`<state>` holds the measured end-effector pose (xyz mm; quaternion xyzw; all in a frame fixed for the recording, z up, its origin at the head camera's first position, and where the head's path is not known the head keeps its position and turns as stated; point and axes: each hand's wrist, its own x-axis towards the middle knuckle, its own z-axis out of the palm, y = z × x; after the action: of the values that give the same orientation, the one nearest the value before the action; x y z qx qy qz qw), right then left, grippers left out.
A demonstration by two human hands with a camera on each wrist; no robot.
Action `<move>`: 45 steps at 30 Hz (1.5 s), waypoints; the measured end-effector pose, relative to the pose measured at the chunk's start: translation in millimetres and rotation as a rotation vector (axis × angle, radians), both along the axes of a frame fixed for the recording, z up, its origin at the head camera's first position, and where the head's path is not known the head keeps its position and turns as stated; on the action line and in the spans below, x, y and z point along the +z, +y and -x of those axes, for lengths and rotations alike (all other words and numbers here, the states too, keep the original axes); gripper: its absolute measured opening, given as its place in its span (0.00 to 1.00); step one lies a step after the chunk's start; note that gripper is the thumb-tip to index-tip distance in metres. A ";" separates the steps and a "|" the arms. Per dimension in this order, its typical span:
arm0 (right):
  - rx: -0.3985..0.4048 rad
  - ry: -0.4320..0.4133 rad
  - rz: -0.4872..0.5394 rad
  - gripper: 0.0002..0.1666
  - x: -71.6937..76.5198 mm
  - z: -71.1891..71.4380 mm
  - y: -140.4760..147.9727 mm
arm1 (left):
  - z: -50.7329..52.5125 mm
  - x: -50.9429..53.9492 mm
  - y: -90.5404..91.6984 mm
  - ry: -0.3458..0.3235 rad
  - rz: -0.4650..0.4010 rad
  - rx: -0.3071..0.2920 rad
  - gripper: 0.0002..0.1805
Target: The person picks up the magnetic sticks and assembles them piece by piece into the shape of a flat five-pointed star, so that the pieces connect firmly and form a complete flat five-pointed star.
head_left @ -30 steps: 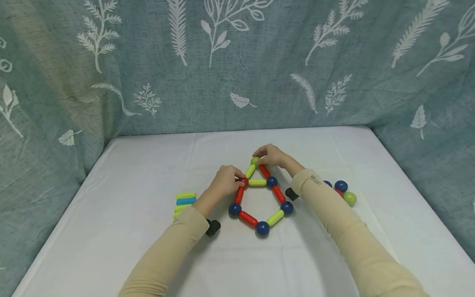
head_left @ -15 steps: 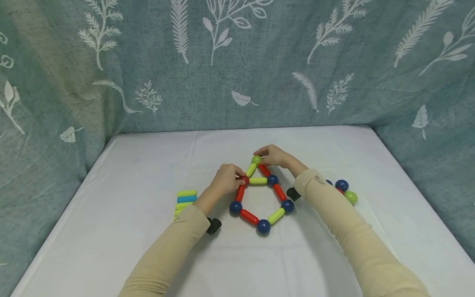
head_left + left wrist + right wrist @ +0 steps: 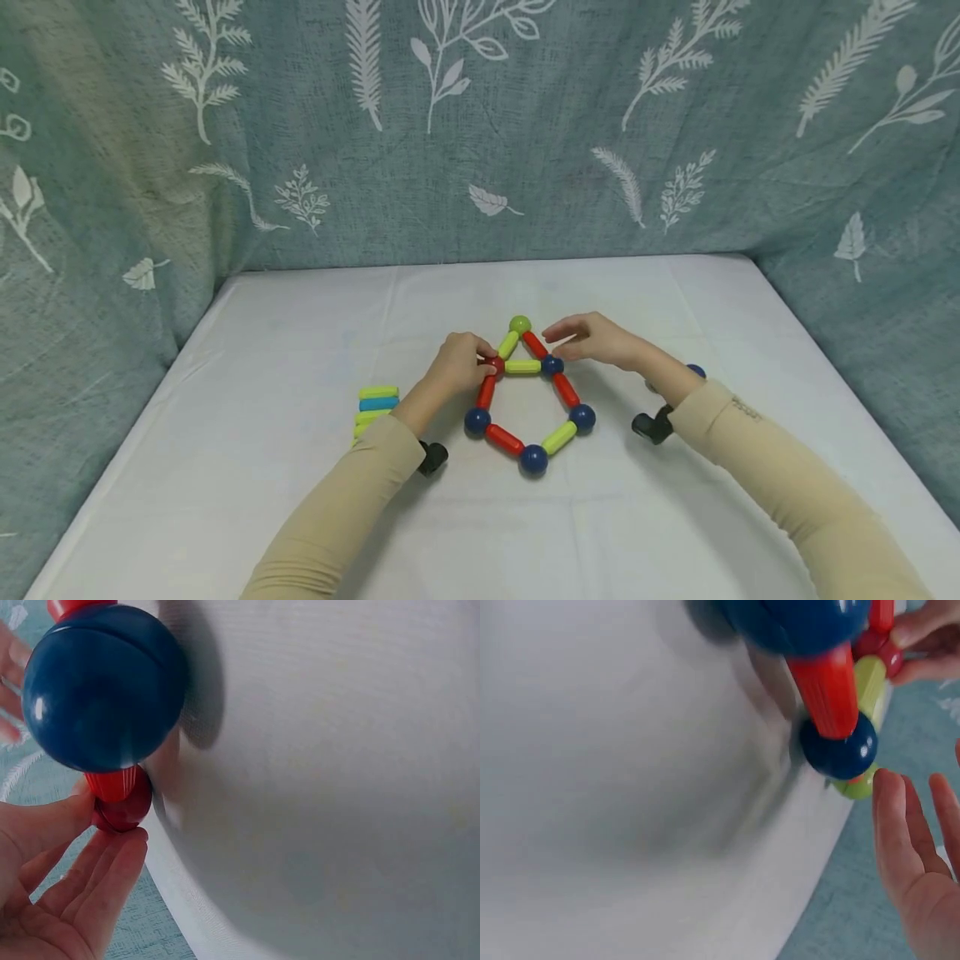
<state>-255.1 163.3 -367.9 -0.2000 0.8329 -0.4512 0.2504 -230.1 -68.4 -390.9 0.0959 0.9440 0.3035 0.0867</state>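
Observation:
Rods and balls in red, lime green and blue form a closed ring with a triangle on its far side, lying on the white tabletop. My left hand [image 3: 459,363] pinches the red ball [image 3: 126,808] at the triangle's left corner between thumb and fingers. At the far tip is a lime green ball [image 3: 520,325], which nothing touches. My right hand [image 3: 597,340] is just right of the triangle, its fingers extended and holding nothing. Nearest to it is the blue ball [image 3: 840,750] at the right corner. A lime green rod [image 3: 522,367] joins the red and blue corners.
Several loose rods, lime green ones and a blue one [image 3: 378,403], lie left of the ring, partly behind the left sleeve [image 3: 360,492]. A loose blue ball [image 3: 697,370] shows past the right forearm, which hides other pieces. A patterned curtain [image 3: 420,200] hangs behind the table.
My right hand has let go of the lime green ball at the tip and moved right and nearer, its fingers spreading. The left hand stays on the red ball.

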 end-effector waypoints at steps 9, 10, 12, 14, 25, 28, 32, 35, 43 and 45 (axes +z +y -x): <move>-0.022 0.063 -0.080 0.19 -14.8 -55.7 31.3 | -0.1 -0.8 1.0 -0.023 -0.013 0.012 0.12; -0.034 0.085 -0.106 0.18 -17.4 -60.7 31.4 | -0.3 -0.4 0.7 -0.028 -0.012 0.015 0.12; -0.066 0.128 -0.144 0.15 -21.7 -68.7 29.0 | -0.8 0.3 -0.1 -0.036 -0.006 0.020 0.12; -0.100 0.176 -0.177 0.14 -25.2 -73.7 24.4 | -1.3 1.4 -0.7 -0.038 0.006 0.022 0.12; -0.226 0.219 -0.234 0.10 -27.7 -54.7 8.4 | -3.5 7.2 -13.4 -0.033 0.057 0.014 0.10; -0.275 0.173 -0.210 0.12 -26.8 -43.5 7.3 | -5.6 9.8 -21.1 -0.054 0.079 0.001 0.08; -0.327 0.117 -0.193 0.15 -25.8 -28.4 4.6 | -10.2 12.2 -26.4 -0.065 0.125 -0.019 0.09; -0.363 0.096 -0.188 0.16 -24.4 -18.5 1.7 | -14.5 12.3 -25.9 -0.049 0.130 -0.015 0.09; -0.448 0.060 -0.187 0.17 -26.3 1.5 -6.3 | -22.8 12.8 -17.0 -0.013 0.125 0.029 0.12; -0.450 0.076 -0.185 0.18 -27.1 5.5 -8.8 | -23.6 13.0 -14.9 -0.012 0.128 0.030 0.13</move>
<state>-260.5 154.6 -395.0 -0.0024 0.9030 -0.4098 0.1293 -206.6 -83.3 -377.9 0.0744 0.9623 0.2444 0.0937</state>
